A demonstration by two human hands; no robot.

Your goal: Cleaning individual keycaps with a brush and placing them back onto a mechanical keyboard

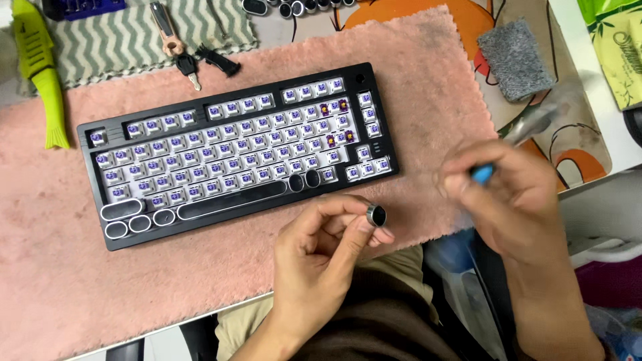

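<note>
left hand (328, 251) pinches 1 round, black-topped, silver-rimmed keycap (376, 215); right hand (511, 194), at 3 o'clock, grips a blurred blue tool (483, 174).

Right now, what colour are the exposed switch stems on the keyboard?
Mostly purple on white housings; the switches show best in the head view.

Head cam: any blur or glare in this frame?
Head view: right hand and the blue-tipped tool it holds are motion-smeared; left hand and its keycap are sharp; keyboard is crisp under even, soft light, with mild sheen on the bottom-row keycaps; no hard shadows.
</note>
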